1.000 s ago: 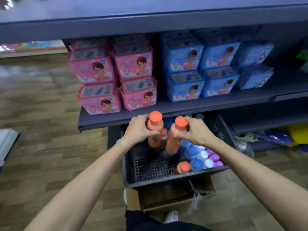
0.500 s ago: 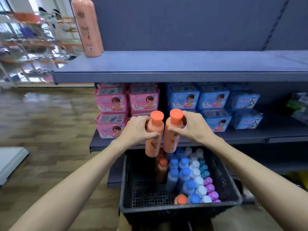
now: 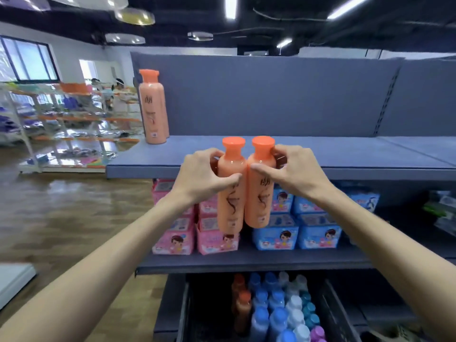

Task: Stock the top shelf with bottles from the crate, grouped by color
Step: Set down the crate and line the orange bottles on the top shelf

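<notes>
- The left hand [image 3: 204,176] grips one orange bottle [image 3: 230,191] and the right hand [image 3: 291,171] grips another orange bottle [image 3: 259,188]; the two bottles touch side by side at frame centre, both upright.
- Their caps reach just above the front edge of the top shelf [image 3: 345,154]; their bases hang well below it.
- The orange bottles already standing on the shelf [image 3: 153,109] are at upper left, so the group lies up and leftward, nearer the left hand.
- The crate [image 3: 330,304] at bottom centre is cut off by the frame edge; its remaining orange, blue, white, teal and purple bottles are blurred.
</notes>
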